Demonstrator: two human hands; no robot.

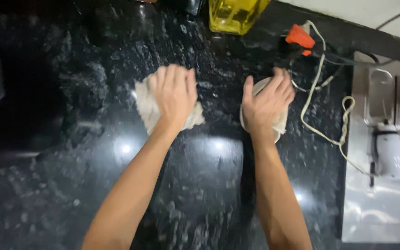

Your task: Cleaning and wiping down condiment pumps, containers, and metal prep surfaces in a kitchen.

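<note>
A black speckled stone counter [200, 185] fills the view, with a steel sink [385, 213] at its right edge. On the counter lie two pale cloths, side by side and well apart. The left cloth [150, 111] is crumpled and spreads mostly leftward from under the left hand [174, 95], which presses flat on it, fingers together. The right cloth [278, 125], more rounded, sits directly beneath the right hand [267, 104], palm down with fingers slightly spread. Each hand covers its own cloth. A white cord [318, 83] trails just right of the right hand.
</note>
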